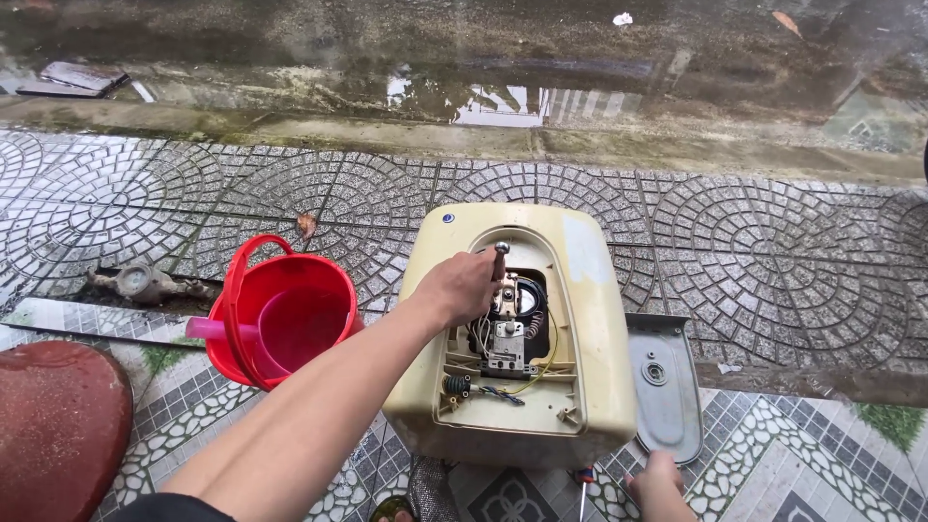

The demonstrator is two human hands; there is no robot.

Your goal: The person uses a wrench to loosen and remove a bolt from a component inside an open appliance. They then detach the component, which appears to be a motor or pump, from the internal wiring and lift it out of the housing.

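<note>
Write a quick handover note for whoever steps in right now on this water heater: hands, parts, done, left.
Left hand: gripping a metal-tipped tool held into the open bay of the cream water heater.
Right hand: low by the heater's near edge, next to a screwdriver; hold unclear.
Done: grey cover plate is off, lying right of the heater.
Left: thermostat block and wiring still mounted inside.
Red bucket stands left.

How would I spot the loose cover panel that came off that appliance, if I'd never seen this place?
Find the cream-coloured boxy water heater lying on the patterned paving, its front cavity open and showing wires. Just to its right, flat on the ground, lies the grey oblong plastic cover panel with a small round boss. Unlike the red plastic bucket on the heater's other side, it is flat and grey.
</note>
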